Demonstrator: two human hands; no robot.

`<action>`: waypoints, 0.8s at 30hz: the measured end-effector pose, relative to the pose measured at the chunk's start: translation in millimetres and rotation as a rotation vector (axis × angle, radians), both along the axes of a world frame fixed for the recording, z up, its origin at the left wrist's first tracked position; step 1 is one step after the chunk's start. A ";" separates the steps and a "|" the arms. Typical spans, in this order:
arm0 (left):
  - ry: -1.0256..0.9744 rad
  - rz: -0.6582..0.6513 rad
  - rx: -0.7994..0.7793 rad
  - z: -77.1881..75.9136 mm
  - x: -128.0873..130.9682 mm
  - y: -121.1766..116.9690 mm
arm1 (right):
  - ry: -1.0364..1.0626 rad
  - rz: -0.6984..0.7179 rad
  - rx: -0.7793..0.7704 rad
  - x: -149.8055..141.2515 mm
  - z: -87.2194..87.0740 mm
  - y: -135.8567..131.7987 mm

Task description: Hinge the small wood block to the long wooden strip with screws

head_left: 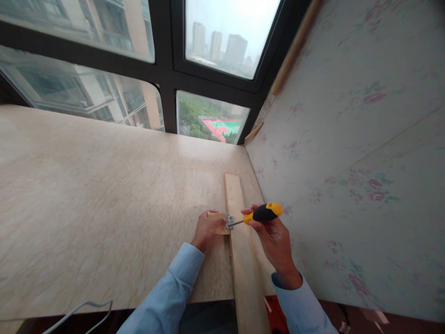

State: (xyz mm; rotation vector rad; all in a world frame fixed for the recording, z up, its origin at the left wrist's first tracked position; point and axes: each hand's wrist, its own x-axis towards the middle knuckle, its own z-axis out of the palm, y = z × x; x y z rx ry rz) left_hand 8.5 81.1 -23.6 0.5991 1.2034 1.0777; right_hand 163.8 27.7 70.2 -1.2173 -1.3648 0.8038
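Note:
My left hand (pixel 206 230) is closed round a small wooden block (pixel 218 217), pressing it against the side of a long wooden plank (pixel 243 260) that lies on the marble counter (pixel 104 208). A small metal bracket (pixel 229 222) sits where the block meets the plank. In my right hand (pixel 274 236) I grip a screwdriver (pixel 262 213) with a yellow and black handle. Its metal tip points left and touches the bracket.
A floral-papered wall (pixel 347 162) rises close on the right of the plank. Dark-framed windows (pixel 167 69) run along the counter's far edge. A white wire loop (pixel 83 311) hangs at the counter's near edge on the left.

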 end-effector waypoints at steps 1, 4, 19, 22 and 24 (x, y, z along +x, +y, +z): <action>0.000 0.002 0.004 -0.4 0.0 -0.1 | -0.030 0.036 0.001 0.2 0.7 -0.4; -0.018 0.001 0.003 -2.5 0.0 -0.4 | -0.134 0.128 0.021 0.3 3.3 -0.7; 0.082 0.029 -0.010 3.9 1.0 -1.9 | -0.045 0.072 0.028 4.0 -7.8 12.8; 0.097 0.026 -0.020 4.8 0.9 -2.1 | -0.007 0.043 0.019 6.4 -6.0 17.2; 0.106 0.023 -0.025 5.3 0.9 -2.3 | 0.033 0.023 0.005 8.0 -5.7 20.3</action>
